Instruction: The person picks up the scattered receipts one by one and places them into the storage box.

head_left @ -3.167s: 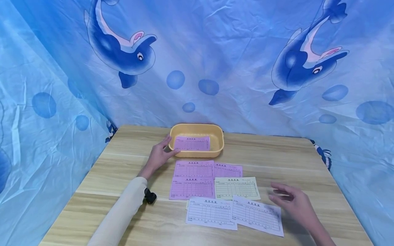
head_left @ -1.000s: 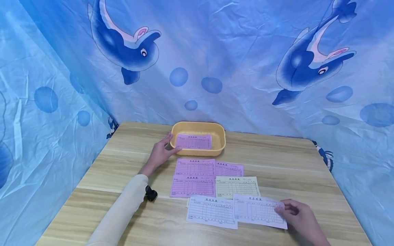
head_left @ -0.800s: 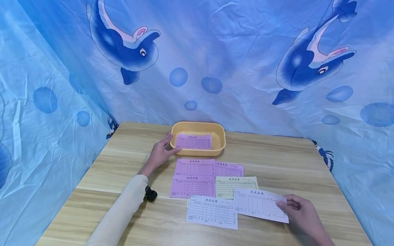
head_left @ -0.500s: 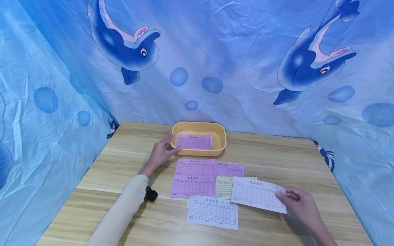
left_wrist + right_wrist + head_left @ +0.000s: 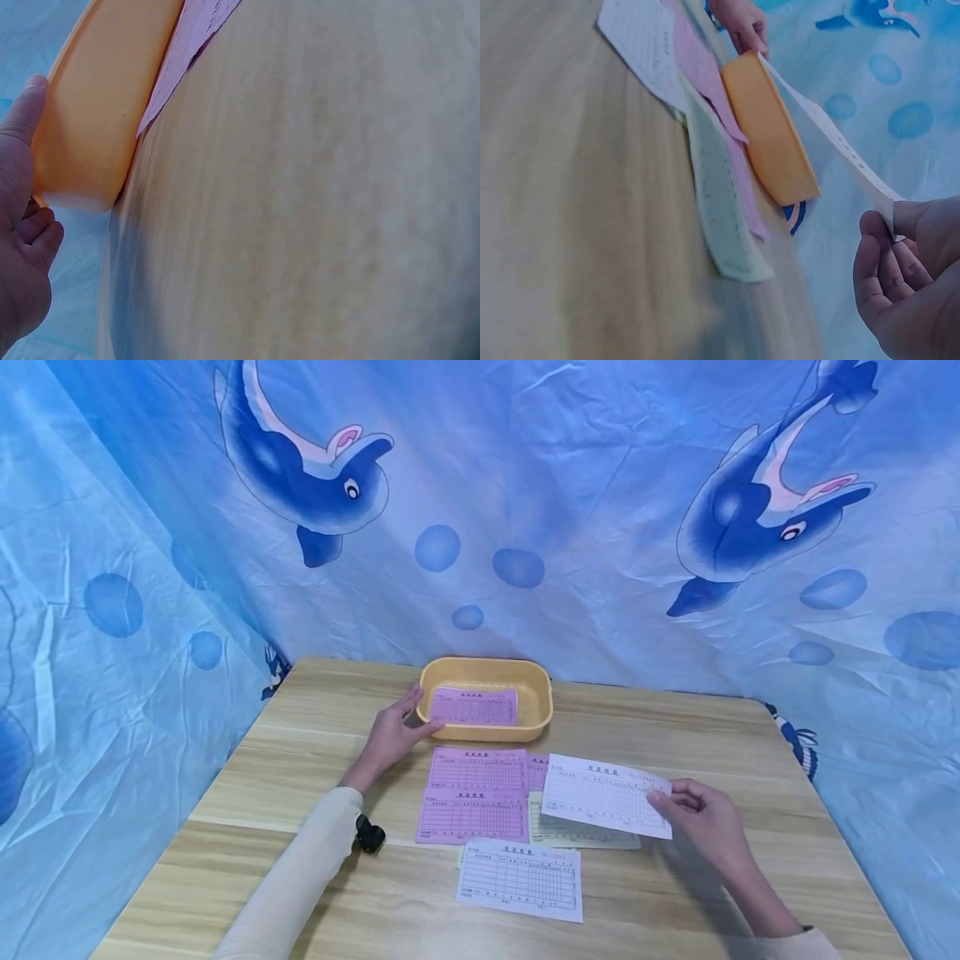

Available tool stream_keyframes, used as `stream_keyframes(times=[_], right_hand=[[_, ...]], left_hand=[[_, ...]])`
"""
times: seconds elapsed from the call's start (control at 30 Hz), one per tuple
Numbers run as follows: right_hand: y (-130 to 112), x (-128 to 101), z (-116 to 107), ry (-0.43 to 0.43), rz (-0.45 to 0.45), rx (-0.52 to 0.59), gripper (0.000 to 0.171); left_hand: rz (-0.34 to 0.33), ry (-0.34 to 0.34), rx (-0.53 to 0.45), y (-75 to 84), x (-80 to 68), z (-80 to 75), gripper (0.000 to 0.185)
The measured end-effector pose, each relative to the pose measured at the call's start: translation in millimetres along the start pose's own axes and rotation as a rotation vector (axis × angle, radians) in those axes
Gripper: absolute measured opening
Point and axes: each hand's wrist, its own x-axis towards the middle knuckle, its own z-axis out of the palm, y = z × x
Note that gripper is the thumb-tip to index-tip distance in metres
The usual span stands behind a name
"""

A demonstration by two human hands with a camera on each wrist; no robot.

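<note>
Hands: right (image 5: 701, 818) pinching white slip (image 5: 603, 795), long axis left-right; left (image 5: 390, 735), fingers relaxed, against yellow tray (image 5: 540, 714).

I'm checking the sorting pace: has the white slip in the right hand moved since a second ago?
Yes. The white slip, pinched by the right hand, has risen off the table and gone toward the yellow tray, now over the cream slip.

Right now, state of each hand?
Left hand: open, straight fingers and thumb against the tray at its left end.
Right hand: pinches the white slip by its right edge, lifted above the other slips.
</note>
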Motion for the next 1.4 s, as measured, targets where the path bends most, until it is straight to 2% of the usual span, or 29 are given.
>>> stream_keyframes(times=[0.37, 0.7, 1.0, 1.2, 1.4], right_hand=[[-19.6, 25.7, 14.1, 0.001, -0.035, 0.059, 0.041], [-48.2, 56.2, 28.3, -0.001, -0.074, 0.102, 0.045], [-73.9, 81.5, 43.3, 0.0, -0.066, 0.142, 0.05], [-91.1, 101.7, 55.6, -0.018, -0.12, 0.228, 0.044], [-106.0, 119.8, 67.8, -0.027, -0.108, 0.277, 0.04]], left_hand=[[0.012, 0.008, 0.022, -0.8, 0.5, 1.2, 0.091], [0.018, 0.019, 0.031, -0.8, 0.9, 1.4, 0.091], [0.008, 0.011, 0.025, 0.4, 0.1, 0.0, 0.093], [-0.011, 0.002, 0.021, 1.2, 0.6, -1.0, 0.092], [-0.025, -0.003, 0.024, 0.9, 0.6, -1.6, 0.092]])
